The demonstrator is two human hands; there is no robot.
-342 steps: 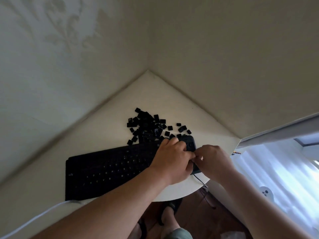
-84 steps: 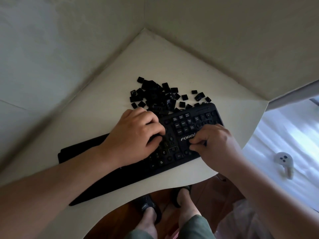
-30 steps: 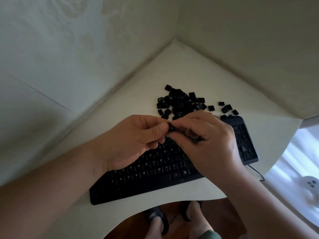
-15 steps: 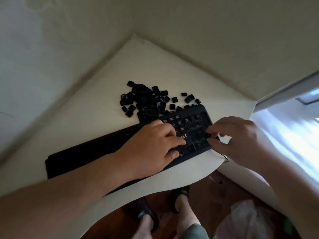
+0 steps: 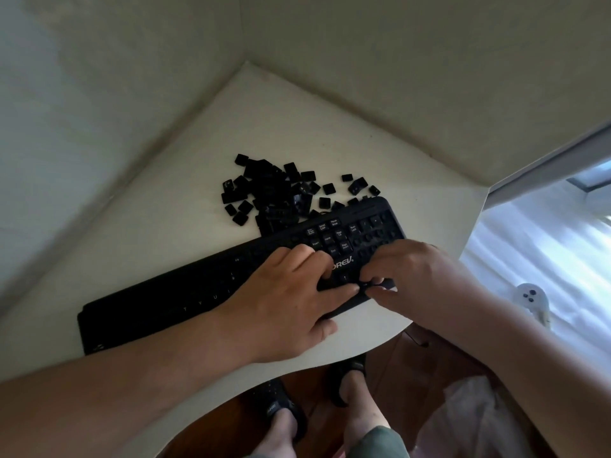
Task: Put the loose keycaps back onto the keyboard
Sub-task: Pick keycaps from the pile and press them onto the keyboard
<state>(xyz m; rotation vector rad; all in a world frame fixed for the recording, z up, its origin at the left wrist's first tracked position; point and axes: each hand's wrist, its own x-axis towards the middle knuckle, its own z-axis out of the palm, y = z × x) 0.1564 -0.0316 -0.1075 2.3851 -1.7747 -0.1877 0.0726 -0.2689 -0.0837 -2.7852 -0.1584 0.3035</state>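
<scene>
Right hand (image 5: 417, 280) grip apparently pinches a keycap (image 5: 366, 285) on the keyboard (image 5: 172, 292); left hand (image 5: 291, 302) rests flat beside it

A white table (image 5: 297, 133) stands above two sandalled feet (image 5: 317, 404).

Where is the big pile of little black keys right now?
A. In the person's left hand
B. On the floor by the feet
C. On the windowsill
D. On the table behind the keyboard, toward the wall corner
D: the pile of loose keycaps lies on the white table just beyond the far edge of the keyboard, toward the corner of the walls.
</scene>
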